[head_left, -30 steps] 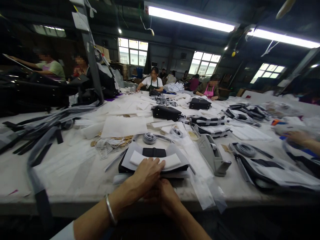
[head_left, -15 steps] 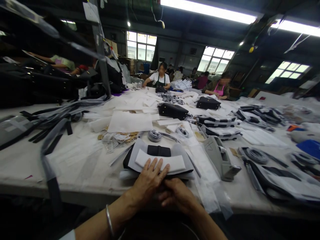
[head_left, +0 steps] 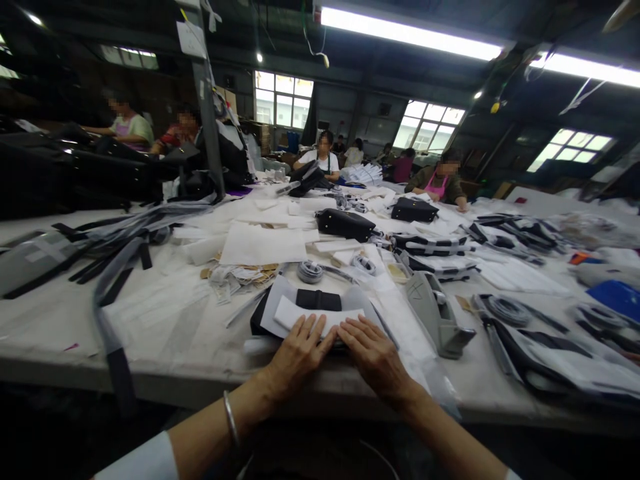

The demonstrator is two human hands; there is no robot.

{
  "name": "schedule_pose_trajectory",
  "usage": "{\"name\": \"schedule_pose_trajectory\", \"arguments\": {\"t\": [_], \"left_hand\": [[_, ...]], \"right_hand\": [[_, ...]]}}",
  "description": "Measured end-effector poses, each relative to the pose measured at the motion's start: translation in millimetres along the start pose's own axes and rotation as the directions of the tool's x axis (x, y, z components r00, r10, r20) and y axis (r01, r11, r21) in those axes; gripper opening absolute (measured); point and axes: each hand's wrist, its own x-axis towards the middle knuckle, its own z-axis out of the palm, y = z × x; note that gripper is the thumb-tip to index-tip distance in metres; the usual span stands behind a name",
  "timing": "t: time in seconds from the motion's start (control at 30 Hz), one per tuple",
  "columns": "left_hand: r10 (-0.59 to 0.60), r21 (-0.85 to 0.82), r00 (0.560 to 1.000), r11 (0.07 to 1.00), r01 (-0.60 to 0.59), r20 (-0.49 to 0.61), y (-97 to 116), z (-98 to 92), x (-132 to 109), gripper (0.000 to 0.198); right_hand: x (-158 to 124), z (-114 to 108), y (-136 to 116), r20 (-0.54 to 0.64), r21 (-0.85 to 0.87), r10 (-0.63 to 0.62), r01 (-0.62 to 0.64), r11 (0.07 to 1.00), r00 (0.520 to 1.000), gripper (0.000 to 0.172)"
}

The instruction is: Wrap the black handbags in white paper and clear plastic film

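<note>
A black bag (head_left: 259,316) lies at the table's front edge, partly covered by a sheet of white wrapping (head_left: 274,302). On top of it rests a folded white foam strip (head_left: 295,315), below a black strap piece (head_left: 319,300). My left hand (head_left: 303,343) lies on the strip with its fingers stretched out. Beside it, my right hand (head_left: 375,353) rests flat on the strip's right end, fingers extended. The bag's front edge is hidden under both hands.
A grey tape dispenser (head_left: 435,313) stands to the right, near another partly wrapped bag (head_left: 555,360). Coiled straps (head_left: 310,271) and white sheets (head_left: 263,245) lie beyond. A metal post (head_left: 213,133) rises at left. Several co-workers sit across the table, one in a pink apron (head_left: 436,190).
My right hand has come up from below the bag's front edge and now lies flat on the foam strip. My left hand stays on the strip. Across the table, a co-worker has lifted a black bag.
</note>
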Motion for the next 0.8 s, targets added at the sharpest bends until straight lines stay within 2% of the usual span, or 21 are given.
{"name": "schedule_pose_trajectory", "arguments": {"t": [0.13,0.3,0.4,0.5,0.6,0.8], "left_hand": [[0.000,0.071,1.000,0.997,-0.002,0.024,7,-2.7,4,0.045],[0.041,0.095,0.998,0.994,-0.045,0.046,7,-3.9,13,0.036],[0.094,0.065,0.994,0.993,-0.098,0.056,-1,-6.4,15,0.036],[0.135,0.031,0.989,0.990,-0.137,0.065,-10,-14.0,18,0.037],[0.145,-0.006,0.986,0.989,-0.145,0.084,-20,-24.4,24,0.036],[0.131,-0.072,0.983,0.990,-0.123,0.129,-43,-41.4,39,0.033]], "right_hand": [[-12,8,9,-0.045,-0.005,-0.035,0.035,0.999,0.998,0.035],[-15,11,1,-0.073,-0.024,0.000,-0.002,1.000,0.997,0.036],[-15,12,-6,-0.041,-0.044,0.028,-0.030,0.999,0.999,0.031],[-14,14,-11,-0.007,-0.071,0.069,-0.070,0.995,0.998,0.043],[-10,16,-12,0.024,-0.102,0.118,-0.115,0.988,0.993,0.042],[10,16,2,-0.027,-0.200,0.037,-0.042,0.979,0.999,0.041]]}}
